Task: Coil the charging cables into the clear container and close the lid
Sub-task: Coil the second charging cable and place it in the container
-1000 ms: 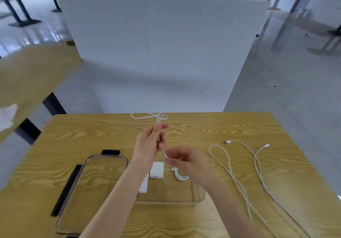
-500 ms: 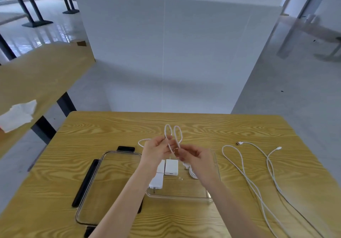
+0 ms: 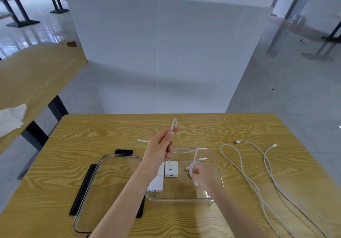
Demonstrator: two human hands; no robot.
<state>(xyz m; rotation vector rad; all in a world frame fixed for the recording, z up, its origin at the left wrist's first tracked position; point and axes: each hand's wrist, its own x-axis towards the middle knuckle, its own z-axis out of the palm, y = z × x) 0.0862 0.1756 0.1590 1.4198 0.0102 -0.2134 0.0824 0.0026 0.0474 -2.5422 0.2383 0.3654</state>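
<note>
My left hand (image 3: 160,148) is raised over the clear container (image 3: 217,165) and pinches a folded white charging cable (image 3: 173,126) whose loop sticks up above the fingers. Inside the container, my right hand (image 3: 202,174) is closed on a small coiled white cable (image 3: 193,164). White charger bricks (image 3: 171,168) lie in the container's left part. A long loose white cable (image 3: 239,165) lies spread on the table to the right. The clear lid (image 3: 103,188) with black clips lies flat to the left of the container.
The wooden table (image 3: 203,127) ends just behind the hands, with a grey floor and a white partition beyond. A second wooden table (image 3: 33,75) stands at the left with a white tissue (image 3: 12,117) on it.
My hands have moved apart. The right hand has dropped into the container with the coiled cable, while the left stays raised with the folded cable.
</note>
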